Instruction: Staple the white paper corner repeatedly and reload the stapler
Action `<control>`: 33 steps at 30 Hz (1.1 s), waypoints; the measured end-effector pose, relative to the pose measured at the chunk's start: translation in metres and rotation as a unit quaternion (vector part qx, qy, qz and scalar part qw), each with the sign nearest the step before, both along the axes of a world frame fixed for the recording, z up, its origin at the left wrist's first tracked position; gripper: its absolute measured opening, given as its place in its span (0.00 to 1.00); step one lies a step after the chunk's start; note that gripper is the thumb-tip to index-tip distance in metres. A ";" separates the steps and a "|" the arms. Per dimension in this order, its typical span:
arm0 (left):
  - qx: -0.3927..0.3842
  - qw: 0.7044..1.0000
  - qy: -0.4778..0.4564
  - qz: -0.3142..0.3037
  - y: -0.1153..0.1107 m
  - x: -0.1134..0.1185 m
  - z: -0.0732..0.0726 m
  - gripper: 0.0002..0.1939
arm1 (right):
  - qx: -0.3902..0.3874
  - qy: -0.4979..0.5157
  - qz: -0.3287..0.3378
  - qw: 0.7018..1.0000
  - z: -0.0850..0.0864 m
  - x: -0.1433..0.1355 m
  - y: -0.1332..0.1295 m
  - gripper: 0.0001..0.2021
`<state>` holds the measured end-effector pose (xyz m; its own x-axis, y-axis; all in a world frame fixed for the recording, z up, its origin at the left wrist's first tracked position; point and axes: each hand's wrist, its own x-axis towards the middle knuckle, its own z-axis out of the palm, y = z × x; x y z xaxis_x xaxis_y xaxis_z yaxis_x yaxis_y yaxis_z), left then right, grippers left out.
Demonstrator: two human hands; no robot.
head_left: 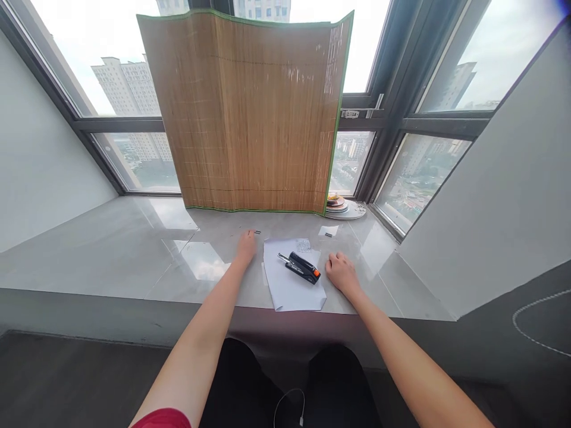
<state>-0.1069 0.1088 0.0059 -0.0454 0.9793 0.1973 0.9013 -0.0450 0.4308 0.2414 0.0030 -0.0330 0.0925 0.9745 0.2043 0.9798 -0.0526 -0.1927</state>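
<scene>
A black stapler (303,267) with an orange part at one end lies on a stack of white paper (281,285), its top swung open and a metal piece sticking out at the left. Beyond the paper's left corner, my left hand (247,246) is closed, with a small dark strip of staples (257,232) at its fingertips. My right hand (341,271) rests on the sill to the right of the paper, fingers curled in and nothing visible in them. Another short dark staple strip (329,235) lies on the sill beyond my right hand.
A tall bamboo mat (267,119) with green edging stands against the window behind the paper. Stacked round plates or discs (338,205) sit by its right lower corner. The grey tiled windowsill (134,255) ends at a front edge above my knees.
</scene>
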 end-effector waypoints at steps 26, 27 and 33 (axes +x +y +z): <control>-0.022 0.846 -0.512 -0.148 -0.085 0.036 -0.015 0.08 | 0.130 0.331 0.265 0.896 0.010 -0.039 -0.017 0.24; -0.016 0.853 -0.499 -0.154 -0.085 0.035 -0.015 0.08 | 0.128 0.320 0.267 0.900 0.010 -0.046 -0.014 0.25; 0.078 0.890 -0.409 -0.186 -0.083 0.031 -0.012 0.05 | 0.130 0.286 0.248 0.917 -0.008 -0.059 -0.005 0.12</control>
<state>-0.0757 0.0255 -0.0061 0.0850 0.9201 0.3824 0.1985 -0.3917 0.8984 0.1825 -0.0017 -0.0408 -0.1846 0.8512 0.4912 0.6060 0.4921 -0.6250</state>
